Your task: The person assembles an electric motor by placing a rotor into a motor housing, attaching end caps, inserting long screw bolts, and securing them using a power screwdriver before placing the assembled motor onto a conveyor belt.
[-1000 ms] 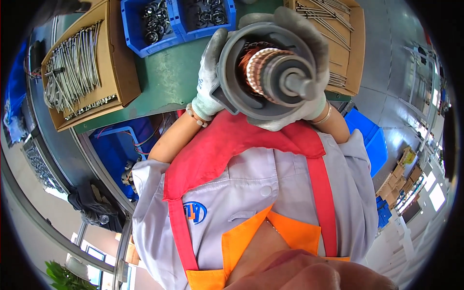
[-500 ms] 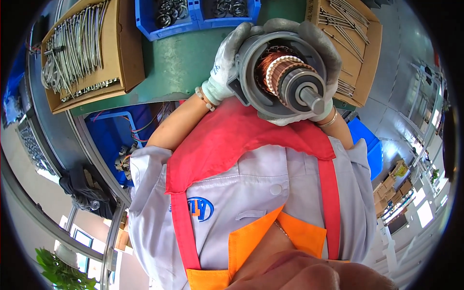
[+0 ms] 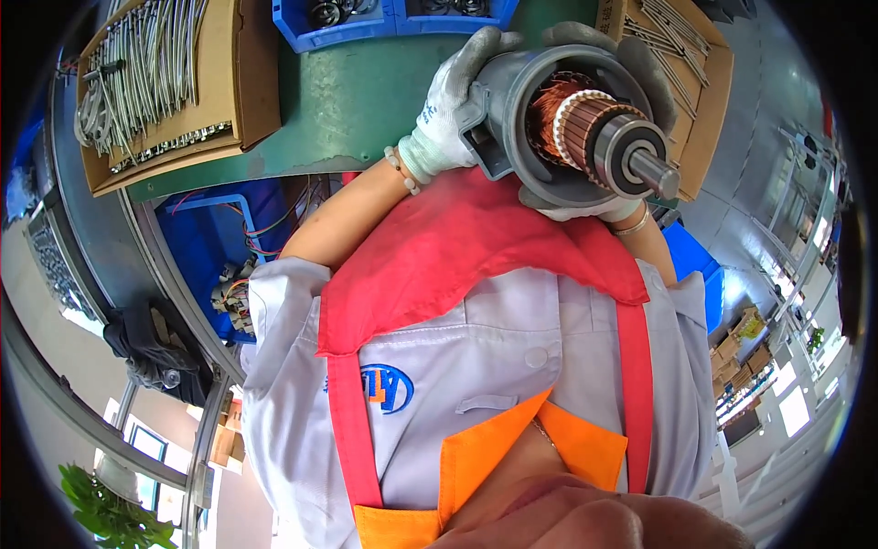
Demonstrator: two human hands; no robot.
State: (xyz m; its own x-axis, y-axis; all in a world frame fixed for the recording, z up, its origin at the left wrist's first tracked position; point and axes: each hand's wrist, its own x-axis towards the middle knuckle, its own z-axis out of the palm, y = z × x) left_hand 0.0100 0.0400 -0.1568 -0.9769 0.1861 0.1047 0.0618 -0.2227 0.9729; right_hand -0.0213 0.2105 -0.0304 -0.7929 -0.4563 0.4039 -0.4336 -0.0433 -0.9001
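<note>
Both hands, in white gloves with grey palms, hold up a round grey motor housing (image 3: 508,96) close to my chest. Inside it sits an armature (image 3: 585,128) with copper windings, a segmented copper commutator, a bearing and a bare steel shaft, its shaft end tilted down to the right. My left hand (image 3: 455,108) grips the housing's left side, next to a square bracket-like projection. My right hand (image 3: 651,84) wraps round the far and right side, with part of the glove showing beneath the rim. The housing hides some fingers of each hand.
A cardboard box (image 3: 258,78) of long metal ties stands at the left of the green bench (image 3: 320,119). Another cardboard box (image 3: 709,137) of thin rods is at the right. Blue bins (image 3: 343,37) with metal rings are at the back. A blue crate (image 3: 201,247) with wired parts sits below.
The housing and armature have moved right and slightly up together with both hands. The housing has turned a little, showing more of its left side and bracket. Both hands still hold it.
</note>
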